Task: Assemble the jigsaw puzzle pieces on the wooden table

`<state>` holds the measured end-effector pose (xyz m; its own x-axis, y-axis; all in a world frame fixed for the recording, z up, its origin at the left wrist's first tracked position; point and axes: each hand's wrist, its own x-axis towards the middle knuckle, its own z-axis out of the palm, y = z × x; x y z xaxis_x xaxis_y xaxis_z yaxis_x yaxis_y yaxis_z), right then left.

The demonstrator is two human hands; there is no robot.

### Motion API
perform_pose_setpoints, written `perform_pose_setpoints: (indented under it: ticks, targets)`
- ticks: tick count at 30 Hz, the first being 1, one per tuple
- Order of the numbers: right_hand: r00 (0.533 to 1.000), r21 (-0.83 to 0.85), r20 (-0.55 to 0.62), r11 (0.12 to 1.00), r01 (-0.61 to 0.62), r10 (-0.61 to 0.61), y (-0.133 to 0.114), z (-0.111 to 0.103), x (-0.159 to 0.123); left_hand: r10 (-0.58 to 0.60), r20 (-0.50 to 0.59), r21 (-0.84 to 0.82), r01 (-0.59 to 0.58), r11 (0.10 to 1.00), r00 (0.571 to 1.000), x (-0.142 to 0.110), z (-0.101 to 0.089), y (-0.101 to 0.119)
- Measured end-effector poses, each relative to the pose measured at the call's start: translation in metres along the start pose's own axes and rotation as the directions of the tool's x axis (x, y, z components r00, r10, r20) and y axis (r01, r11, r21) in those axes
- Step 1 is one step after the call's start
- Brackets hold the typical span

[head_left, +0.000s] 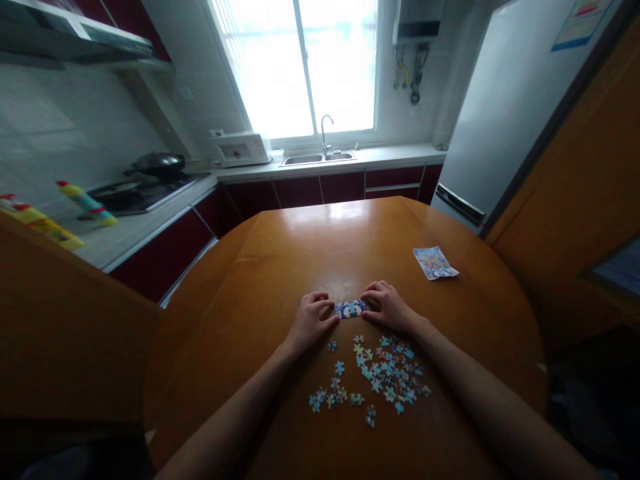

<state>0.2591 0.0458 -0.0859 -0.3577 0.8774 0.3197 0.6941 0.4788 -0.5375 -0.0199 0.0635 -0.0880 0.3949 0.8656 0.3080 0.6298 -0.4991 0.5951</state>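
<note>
A small joined strip of jigsaw puzzle [351,309], blue and white with a cartoon face on it, lies flat on the wooden table. My left hand [313,320] grips its left end, thumb at the near corner and curled fingers at the far one. At the right end, my right hand [389,308] holds it the same way. Closer to me, between my forearms, a heap of loose puzzle pieces [393,373] is spread out. A smaller cluster of pieces [330,395] lies to the left, with a few single pieces [340,367] above it.
A creased picture sheet [434,262] rests on the round-ended table [280,267] at the right. Beyond it are a counter with a sink [305,159] and a microwave [241,149]. A stove with a pan [159,163] stands left, a fridge [487,113] right.
</note>
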Motion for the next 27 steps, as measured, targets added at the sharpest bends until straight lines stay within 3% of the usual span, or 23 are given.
perform_pose_setpoints:
  ticks: [7,12,17,22,27]
  targets:
    - [1.0,0.012,-0.022,1.0,-0.005,0.005,0.017,-0.004,-0.001,-0.013,0.002,0.077,0.013,0.997,1.0,0.017,0.009,0.007]
    - [0.999,0.033,-0.033,0.999,-0.038,0.039,0.03,-0.011,-0.001,0.047,0.029,0.046,-0.048,0.998,0.998,0.034,0.016,0.01]
    - [0.997,0.137,-0.074,0.99,-0.029,0.039,0.033,-0.017,-0.001,0.088,0.04,0.034,-0.089,0.995,0.995,0.034,0.015,0.007]
    - [0.959,0.256,-0.22,0.959,-0.118,0.177,0.041,-0.014,0.002,0.067,0.018,-0.064,-0.065,0.996,0.998,0.036,0.012,0.01]
    - [0.905,0.316,-0.286,0.923,-0.22,0.314,0.045,-0.015,-0.002,0.01,0.002,-0.157,-0.01,0.988,1.0,0.031,0.002,0.007]
